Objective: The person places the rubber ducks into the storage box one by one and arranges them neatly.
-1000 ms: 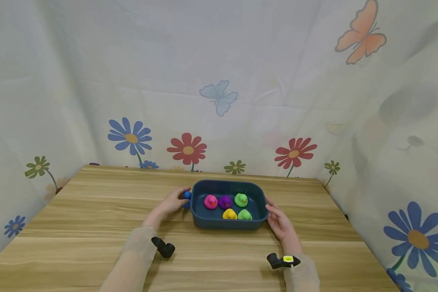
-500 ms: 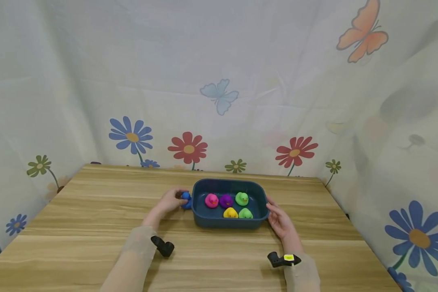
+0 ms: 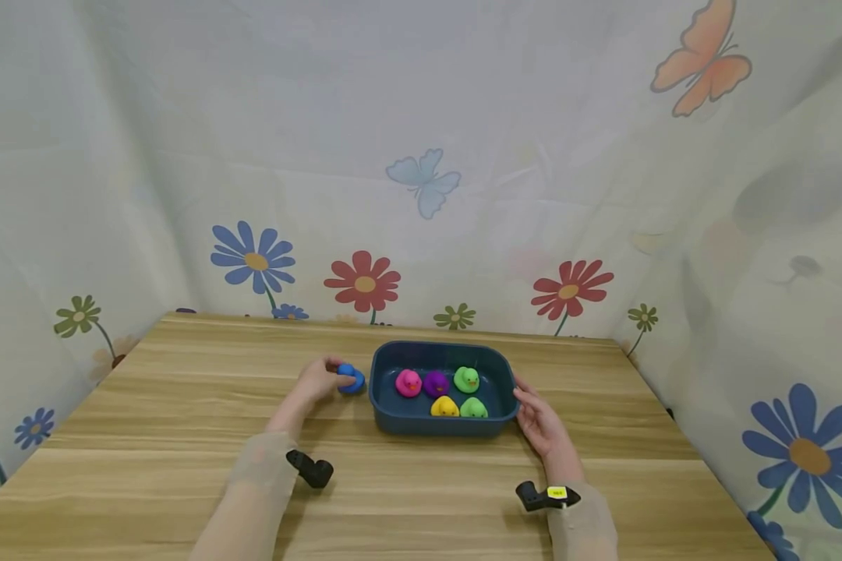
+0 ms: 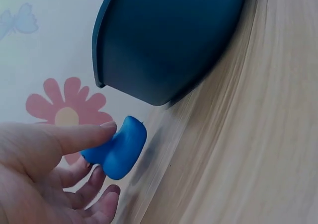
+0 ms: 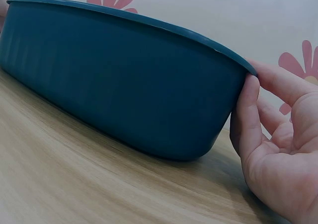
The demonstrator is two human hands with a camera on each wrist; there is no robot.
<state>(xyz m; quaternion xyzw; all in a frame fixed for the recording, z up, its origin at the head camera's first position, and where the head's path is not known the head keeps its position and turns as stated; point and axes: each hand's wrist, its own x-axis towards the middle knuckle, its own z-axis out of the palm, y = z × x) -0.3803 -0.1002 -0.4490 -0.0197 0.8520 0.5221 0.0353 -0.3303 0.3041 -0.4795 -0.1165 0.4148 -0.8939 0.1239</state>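
My left hand pinches a blue rubber duck between thumb and fingers, a short gap left of the dark teal bin. In the left wrist view the duck looks lifted slightly off the table, below the end of the bin. At the bin's right end my right hand rests its fingers against the wall. The right wrist view has its thumb touching just under the rim. Inside the bin sit a pink duck, a purple duck, a yellow duck and two green ducks.
The bin stands on a wood-grain table. Behind and beside the table hangs a pale curtain printed with flowers and butterflies. Black cameras are strapped to both wrists.
The blue duck has moved left with my left hand, from against the bin's end to a short way off. My right hand and the bin have stayed in place.
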